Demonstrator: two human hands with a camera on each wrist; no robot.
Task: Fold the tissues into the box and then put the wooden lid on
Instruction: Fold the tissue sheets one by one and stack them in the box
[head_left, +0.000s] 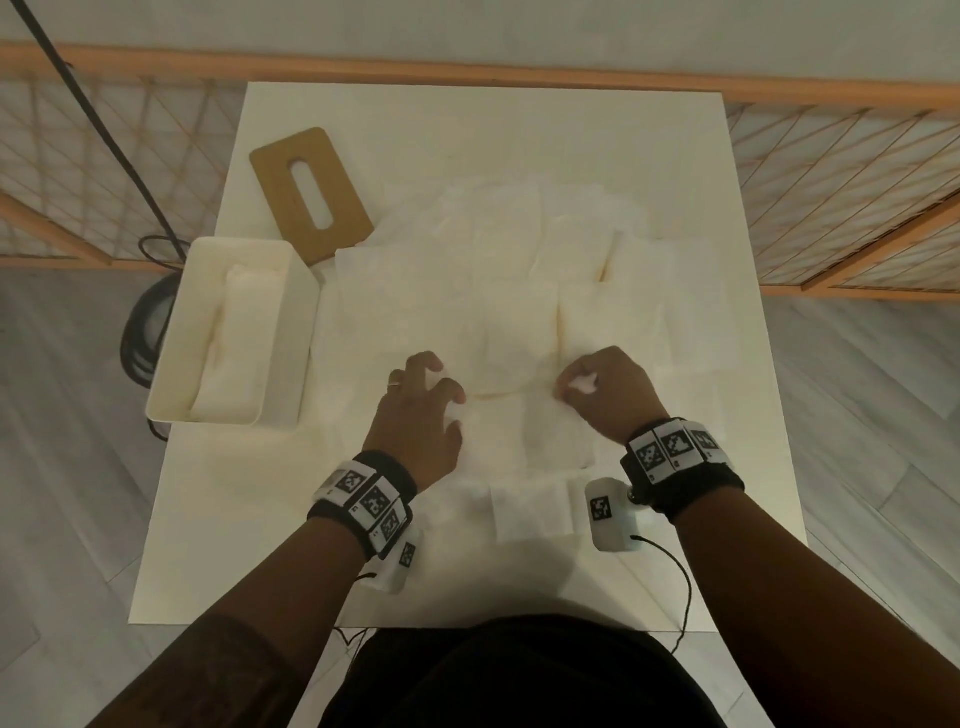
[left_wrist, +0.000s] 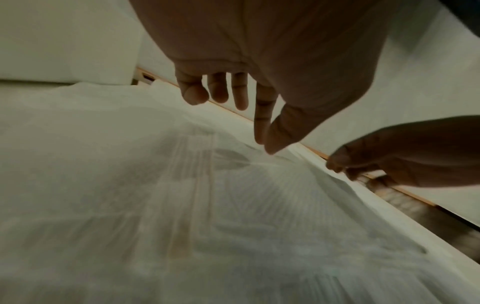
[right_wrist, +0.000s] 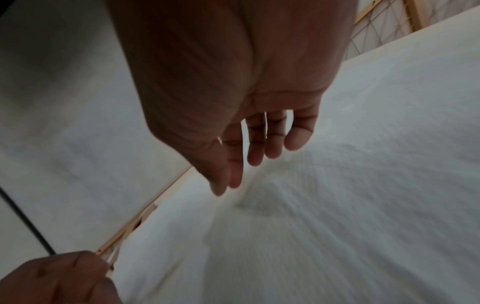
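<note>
Risk, judged: thin tissues tearing or bunching if pinches pull unevenly; neighbouring sheets dragged along.

Left hand: fingers curled, thumb and forefinger pinching tissue edge.

Right hand: same pinch.

Box at 9 o'clock, partly filled; wooden lid at 11 o'clock, off.

Both forearms are bare. Each wrist wears a black fabric band carrying a row of white tiles printed with black square code patterns. A small white camera block, also code-marked, hangs off each band at its 6 o'clock side, trailing a thin black cable. A ring sits on one left-hand finger. Dark clothing covers the torso.
</note>
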